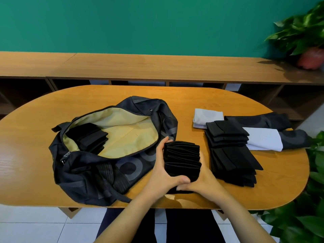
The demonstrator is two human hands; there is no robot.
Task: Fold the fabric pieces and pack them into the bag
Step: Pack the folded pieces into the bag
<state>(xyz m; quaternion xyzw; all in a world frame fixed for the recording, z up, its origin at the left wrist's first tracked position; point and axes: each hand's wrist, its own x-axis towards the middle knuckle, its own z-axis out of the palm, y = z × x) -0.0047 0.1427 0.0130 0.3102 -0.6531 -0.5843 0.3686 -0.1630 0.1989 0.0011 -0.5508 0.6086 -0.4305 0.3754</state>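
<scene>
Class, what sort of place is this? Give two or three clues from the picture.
Probably an indoor lounge or office room: an oval wooden table, a long low wooden shelf unit along a green wall, and a potted plant on it.

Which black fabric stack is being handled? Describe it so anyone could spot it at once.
On the oval wooden table, look between the open duffel bag and the black pile on the right. The stack of folded black pieces there is gripped by the left hand and right hand. Unlike the stack inside the bag, it sits outside and is the only one held.
</scene>
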